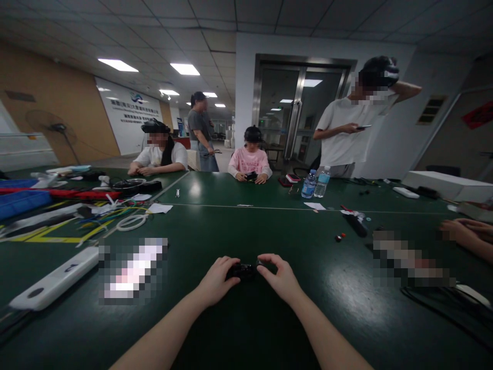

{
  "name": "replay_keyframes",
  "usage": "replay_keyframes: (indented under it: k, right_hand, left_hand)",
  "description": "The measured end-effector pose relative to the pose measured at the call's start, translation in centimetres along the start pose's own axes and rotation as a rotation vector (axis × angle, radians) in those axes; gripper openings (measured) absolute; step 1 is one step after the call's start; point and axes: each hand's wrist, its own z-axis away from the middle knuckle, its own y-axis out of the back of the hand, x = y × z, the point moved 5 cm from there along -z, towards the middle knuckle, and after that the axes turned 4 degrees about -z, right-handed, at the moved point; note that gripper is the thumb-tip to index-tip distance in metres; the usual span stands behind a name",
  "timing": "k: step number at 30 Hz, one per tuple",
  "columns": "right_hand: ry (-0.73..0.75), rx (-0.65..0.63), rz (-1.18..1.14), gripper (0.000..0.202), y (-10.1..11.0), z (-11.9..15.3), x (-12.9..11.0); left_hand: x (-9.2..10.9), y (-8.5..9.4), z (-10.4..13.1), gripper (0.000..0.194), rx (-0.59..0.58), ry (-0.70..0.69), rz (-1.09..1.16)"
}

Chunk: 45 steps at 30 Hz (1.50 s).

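Near the middle of the dark green table [215, 231], my left hand [219, 277] is closed round the left end of a small black object [243, 271], which looks like a bundled black cable. My right hand [280, 273] has its thumb and fingertips pinched on a small dark piece [259, 263] at the right end of that object. Whether this piece is joined to the bundle cannot be made out.
A white power strip [57, 280] and a blurred flat item [134, 270] lie left. Cables [133, 222] and a blue tray [25, 203] are farther left. Two bottles [309, 185] stand beyond. Another person's hands [468, 236] rest at the right; people sit opposite.
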Motion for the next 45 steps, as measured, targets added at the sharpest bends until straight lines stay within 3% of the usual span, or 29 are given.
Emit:
replay_keyframes:
  k: [10,19,30,34,45]
  right_hand:
    - [0.057,-0.199,0.240,0.024,-3.0,0.1,-1.3]
    - [-0.006,-0.208,0.338,0.025,-3.0,0.2,-1.1]
    - [0.003,-0.194,0.177,0.043,-2.2,0.4,-0.7]
    - [-0.052,-0.183,0.155,0.040,-2.3,0.4,-0.2]
    - [-0.005,-0.176,0.185,0.032,-2.6,0.0,-0.1]
  left_hand:
    - [-0.4,-0.5,-0.4,0.040,0.022,-0.045,-0.024]
    - [-0.3,-0.5,-0.4,0.040,0.029,-0.044,-0.017]
    - [-0.7,-0.5,-0.3,0.044,0.036,-0.018,0.015]
    - [-1.0,-0.6,-0.3,0.046,0.053,-0.002,0.042]
    - [-1.1,-0.7,-0.5,0.049,0.083,-0.017,0.026]
